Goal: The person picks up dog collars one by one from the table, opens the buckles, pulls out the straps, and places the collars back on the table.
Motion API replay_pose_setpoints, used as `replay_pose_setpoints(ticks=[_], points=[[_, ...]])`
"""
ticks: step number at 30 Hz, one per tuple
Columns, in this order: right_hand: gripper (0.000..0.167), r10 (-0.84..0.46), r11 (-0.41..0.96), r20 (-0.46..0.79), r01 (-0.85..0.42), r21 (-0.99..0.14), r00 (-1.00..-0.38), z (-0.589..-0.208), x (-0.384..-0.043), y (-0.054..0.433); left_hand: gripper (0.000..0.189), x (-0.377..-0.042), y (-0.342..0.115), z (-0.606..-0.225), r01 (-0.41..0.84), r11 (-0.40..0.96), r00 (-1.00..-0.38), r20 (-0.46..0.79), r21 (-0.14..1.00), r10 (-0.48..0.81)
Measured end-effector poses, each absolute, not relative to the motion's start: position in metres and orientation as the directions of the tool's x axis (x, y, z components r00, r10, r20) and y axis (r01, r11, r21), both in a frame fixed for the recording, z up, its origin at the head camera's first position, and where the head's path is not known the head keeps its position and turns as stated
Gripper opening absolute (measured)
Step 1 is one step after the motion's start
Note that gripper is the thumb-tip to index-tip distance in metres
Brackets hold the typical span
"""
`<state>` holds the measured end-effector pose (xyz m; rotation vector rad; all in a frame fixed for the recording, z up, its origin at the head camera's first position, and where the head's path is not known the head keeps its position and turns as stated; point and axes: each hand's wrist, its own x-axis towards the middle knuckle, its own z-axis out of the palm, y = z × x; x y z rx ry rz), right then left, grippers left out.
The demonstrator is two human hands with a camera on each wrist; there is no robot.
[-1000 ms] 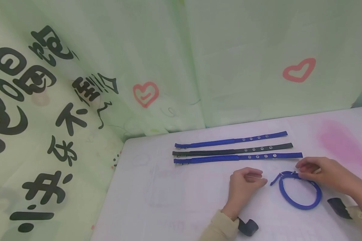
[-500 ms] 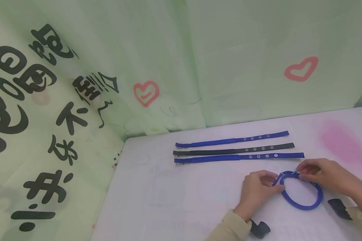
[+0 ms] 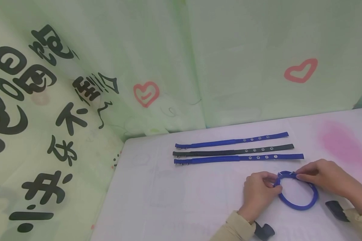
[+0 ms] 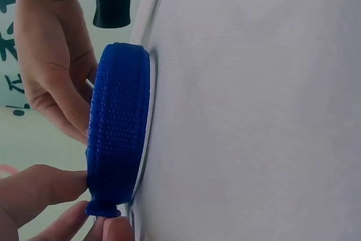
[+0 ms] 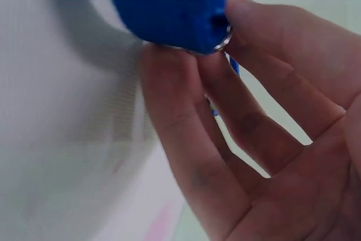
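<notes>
A blue pet collar [image 3: 299,207] is bent into a closed loop standing on edge on the white table, with metal fittings along its far side. My left hand [image 3: 258,193] pinches the loop's left side between thumb and fingers, where the strap's free end lay. At the far right of the loop, my right hand [image 3: 327,176] pinches the band beside a metal ring. The left wrist view shows the woven outer face of the collar [image 4: 119,117] upright between both hands. Close up in the right wrist view, thumb and fingertips hold the collar's edge [image 5: 169,12]; the buckle is mostly hidden.
Behind the hands, three straight collars lie side by side: a blue one [image 3: 212,144], a black one [image 3: 209,153] and another blue one [image 3: 212,159]. The white tabletop [image 3: 169,201] ends at a pale green curtain [image 3: 235,60] with printed hearts and characters.
My left hand has moved right from the bare tabletop to the collar and taken hold of its left side. The loop has since shifted slightly left. The right hand keeps its grip.
</notes>
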<state>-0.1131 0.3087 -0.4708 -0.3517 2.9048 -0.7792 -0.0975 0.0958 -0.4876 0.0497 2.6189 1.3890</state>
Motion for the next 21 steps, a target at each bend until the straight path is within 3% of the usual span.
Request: replay_pose_setpoints(ticks=[12,21], points=[[0.014,-0.235,0.838,0.025,-0.216,-0.502,-0.972,-0.457,-0.110,0.294,0.023,-0.100,0.083,-0.483,-0.017,0.432,-0.994,-0.063,0.902,0.092],[0.016,-0.252,0.823,0.115,-0.275,-0.498,-0.961,-0.443,-0.107,0.276,0.022,-0.103,0.066,-0.473,-0.062,0.329,-0.995,-0.083,0.942,0.049]])
